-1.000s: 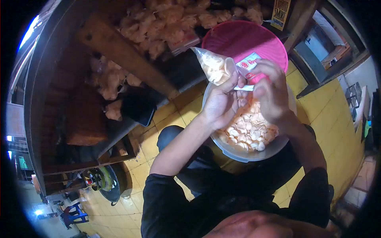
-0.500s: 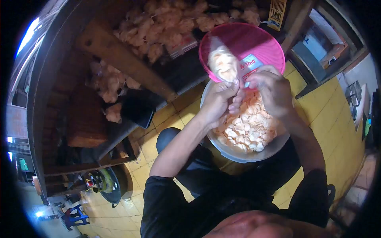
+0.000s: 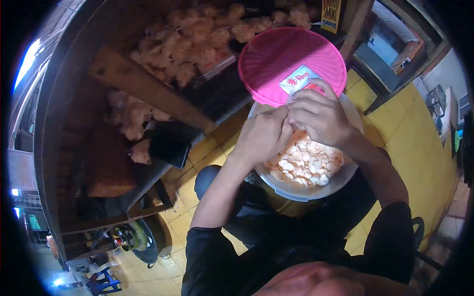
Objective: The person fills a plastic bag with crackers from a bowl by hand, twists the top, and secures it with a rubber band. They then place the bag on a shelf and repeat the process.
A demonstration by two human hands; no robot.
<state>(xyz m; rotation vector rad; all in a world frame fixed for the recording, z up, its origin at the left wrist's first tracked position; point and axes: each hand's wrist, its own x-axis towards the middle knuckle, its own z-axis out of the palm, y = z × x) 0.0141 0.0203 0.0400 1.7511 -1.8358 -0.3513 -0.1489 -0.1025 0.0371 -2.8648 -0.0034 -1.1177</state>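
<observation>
My left hand (image 3: 266, 135) is closed, its back to the camera, over a whitish plastic tub (image 3: 316, 194). Against its fingertips my right hand (image 3: 318, 116) is curled, and what the two hands hold between them is hidden. Pale round crackers (image 3: 308, 165) lie loose in the tub under my hands. A pink ribbed plastic basin (image 3: 276, 54) rests tilted over the tub's far side. In it sits a white and red printed packet (image 3: 298, 79), just beyond my right fingers.
Many filled clear bags of crackers (image 3: 192, 44) are heaped on the wooden shelf at the left. A dark phone-like slab (image 3: 170, 145) lies at the shelf edge. A yellow box (image 3: 330, 15) stands behind the basin. Yellow floor tiles (image 3: 405, 143) extend to the right.
The cracker-filled clear bag that stood up above my left hand is out of sight. My left hand has turned back-up, and the right has moved in against it, nearer the packet.
</observation>
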